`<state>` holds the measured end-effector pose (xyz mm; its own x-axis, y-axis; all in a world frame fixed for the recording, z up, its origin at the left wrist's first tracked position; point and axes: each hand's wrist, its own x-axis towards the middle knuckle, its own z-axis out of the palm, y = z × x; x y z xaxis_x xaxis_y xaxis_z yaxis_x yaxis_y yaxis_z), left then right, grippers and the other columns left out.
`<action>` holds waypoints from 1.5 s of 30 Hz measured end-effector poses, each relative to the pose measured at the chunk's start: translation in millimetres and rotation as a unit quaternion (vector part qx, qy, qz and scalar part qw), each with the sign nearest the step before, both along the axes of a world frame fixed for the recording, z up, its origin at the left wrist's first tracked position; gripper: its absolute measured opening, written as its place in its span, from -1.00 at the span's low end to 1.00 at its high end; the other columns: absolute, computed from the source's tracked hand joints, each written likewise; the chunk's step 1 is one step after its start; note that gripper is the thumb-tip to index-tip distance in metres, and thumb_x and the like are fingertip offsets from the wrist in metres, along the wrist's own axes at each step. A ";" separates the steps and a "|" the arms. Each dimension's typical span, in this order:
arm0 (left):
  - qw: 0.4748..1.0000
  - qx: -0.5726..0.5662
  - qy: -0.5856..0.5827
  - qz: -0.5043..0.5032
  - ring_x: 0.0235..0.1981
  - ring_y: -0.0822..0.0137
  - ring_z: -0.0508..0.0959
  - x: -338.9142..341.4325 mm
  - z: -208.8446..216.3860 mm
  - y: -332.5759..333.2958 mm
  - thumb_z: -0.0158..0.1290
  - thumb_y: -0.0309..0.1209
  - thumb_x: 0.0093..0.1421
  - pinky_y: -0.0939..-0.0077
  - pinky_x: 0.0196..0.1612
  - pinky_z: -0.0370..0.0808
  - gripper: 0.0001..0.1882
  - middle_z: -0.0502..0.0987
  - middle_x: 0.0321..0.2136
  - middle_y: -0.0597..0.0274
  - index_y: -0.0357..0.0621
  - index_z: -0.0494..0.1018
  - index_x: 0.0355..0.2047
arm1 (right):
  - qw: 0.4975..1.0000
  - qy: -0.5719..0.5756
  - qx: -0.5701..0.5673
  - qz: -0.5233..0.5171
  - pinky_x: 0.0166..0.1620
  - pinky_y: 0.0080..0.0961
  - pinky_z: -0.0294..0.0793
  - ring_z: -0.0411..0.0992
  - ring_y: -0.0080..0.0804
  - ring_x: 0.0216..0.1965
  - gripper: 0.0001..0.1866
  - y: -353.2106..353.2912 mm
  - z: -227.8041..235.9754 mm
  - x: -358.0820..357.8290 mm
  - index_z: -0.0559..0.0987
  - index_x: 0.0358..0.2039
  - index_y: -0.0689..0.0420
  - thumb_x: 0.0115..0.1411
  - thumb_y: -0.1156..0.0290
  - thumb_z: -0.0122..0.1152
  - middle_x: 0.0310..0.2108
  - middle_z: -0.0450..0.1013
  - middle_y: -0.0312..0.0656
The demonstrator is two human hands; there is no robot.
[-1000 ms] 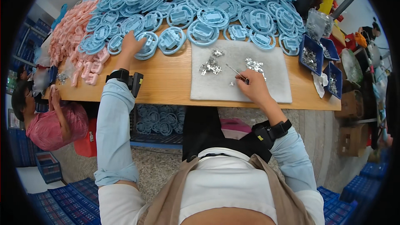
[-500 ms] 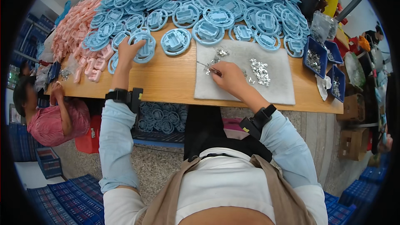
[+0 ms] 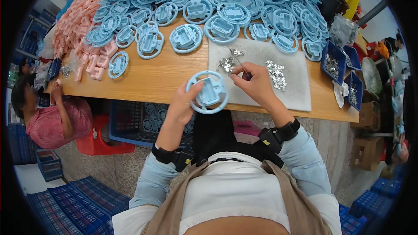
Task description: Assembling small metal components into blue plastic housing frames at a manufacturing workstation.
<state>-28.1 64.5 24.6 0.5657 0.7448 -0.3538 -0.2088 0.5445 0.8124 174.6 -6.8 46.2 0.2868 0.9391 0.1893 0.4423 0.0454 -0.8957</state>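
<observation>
My left hand [image 3: 182, 104] holds a light blue plastic steering-wheel-shaped part [image 3: 209, 92] by its left rim, just off the table's front edge. The part's recessed middle faces up. My right hand [image 3: 257, 83] grips a tool with a thin metal shaft and a dark handle [image 3: 247, 76]; its exact kind is unclear. The tool's shaft points up and left, over small shiny metal pieces [image 3: 227, 64] on a white-grey mat [image 3: 257, 54]. Another cluster of metal pieces [image 3: 276, 75] lies right of my right hand.
Blue wheel-shaped parts [image 3: 235, 13] are heaped across the back of the wooden table [image 3: 161, 74]. Pink plastic parts [image 3: 78, 21] are piled at the left. Blue bins [image 3: 333, 63] of metal pieces stand at the right. A person in pink [image 3: 61, 122] sits at the left.
My left hand has come from the blue parts toward me and to the right, bringing one wheel-shaped part. My right hand has moved slightly right, and the tool now points more steeply away from me.
</observation>
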 end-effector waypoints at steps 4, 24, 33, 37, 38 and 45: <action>0.999 -0.029 0.001 -0.043 -0.58 0.61 0.41 18.9 -6.1 -10.1 0.08 -0.29 0.12 0.73 -0.55 0.39 -0.70 0.42 -0.51 0.39 -0.19 0.38 -0.21 | 0.998 0.009 0.043 0.037 -0.61 -0.70 0.16 0.22 -0.68 -0.69 -0.92 -7.7 8.2 -5.9 0.52 -0.54 0.20 -0.10 0.52 0.23 -0.59 0.42 -0.30; 0.995 -0.027 0.017 -0.093 -0.57 0.58 0.48 36.5 5.8 -19.6 0.11 -0.25 0.09 0.73 -0.61 0.39 -0.69 0.49 -0.51 0.33 -0.22 0.41 -0.26 | 0.995 -0.051 0.064 0.056 -0.53 -0.61 0.34 0.40 -0.46 -0.55 -0.84 -24.3 3.0 -5.7 0.52 -0.42 0.20 -0.10 0.57 0.21 -0.40 0.43 -0.22; 0.996 -0.018 0.068 -0.059 -0.63 0.58 0.48 46.6 4.4 -28.4 0.13 -0.30 0.05 0.77 -0.66 0.34 -0.76 0.49 -0.56 0.35 -0.19 0.44 -0.34 | 0.965 -0.237 0.104 0.044 -0.51 -0.43 0.42 0.42 -0.28 -0.54 -0.82 -37.1 -5.3 -10.0 0.51 -0.39 0.09 -0.09 0.50 0.19 -0.38 0.33 -0.24; 0.996 -0.005 0.077 -0.053 -0.62 0.57 0.48 47.1 -7.8 -28.8 0.13 -0.29 0.05 0.77 -0.67 0.33 -0.75 0.49 -0.56 0.35 -0.19 0.44 -0.34 | 0.960 -0.263 0.082 0.058 -0.49 -0.41 0.42 0.42 -0.27 -0.53 -0.82 -40.4 -4.2 -11.5 0.51 -0.39 0.09 -0.09 0.50 0.19 -0.37 0.33 -0.24; 0.995 -0.001 0.078 -0.056 -0.62 0.57 0.48 46.6 -9.7 -28.1 0.13 -0.29 0.05 0.77 -0.66 0.34 -0.75 0.49 -0.55 0.35 -0.20 0.44 -0.34 | 0.957 -0.273 0.076 0.064 -0.49 -0.41 0.43 0.42 -0.27 -0.53 -0.82 -40.9 -2.7 -12.0 0.51 -0.38 0.09 -0.09 0.50 0.19 -0.37 0.33 -0.24; 0.997 -0.017 0.068 -0.040 -0.58 0.60 0.47 48.1 -1.1 -31.3 0.14 -0.29 0.04 0.77 -0.64 0.32 -0.72 0.49 -0.53 0.35 -0.20 0.43 -0.30 | 0.998 0.051 -0.029 0.012 -0.45 -0.51 0.36 0.39 -0.31 -0.54 -0.83 -32.9 -7.2 -9.0 0.58 -0.44 0.21 -0.10 0.46 0.17 -0.53 0.35 -0.15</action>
<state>20.0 33.2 23.5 0.5677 0.6858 -0.4554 -0.0521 0.5820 0.8115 165.6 -39.6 39.0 0.2784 0.9547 0.1050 0.3488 0.0014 -0.9372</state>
